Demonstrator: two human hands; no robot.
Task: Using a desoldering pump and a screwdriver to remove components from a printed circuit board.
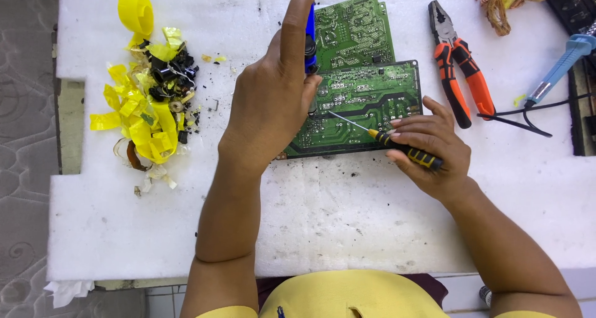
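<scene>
A green circuit board (pixel 372 101) lies solder side up on the white foam sheet (pixel 310 212). A second green board (pixel 354 29) lies behind it. My left hand (pixel 273 101) grips a blue tool (pixel 310 39) upright, its tip down on the near board's left part; the forefinger points up. My right hand (pixel 428 147) holds a small screwdriver (pixel 397 145) with a black and yellow handle. Its thin shaft reaches left onto the board, close to the blue tool's tip.
A heap of yellow tape scraps and black parts (pixel 149 101) sits at the left. Orange-handled pliers (pixel 456 63) lie right of the boards. A blue-handled soldering iron (pixel 562 67) with black cable and a coil of copper wire (pixel 503 1) are at the far right.
</scene>
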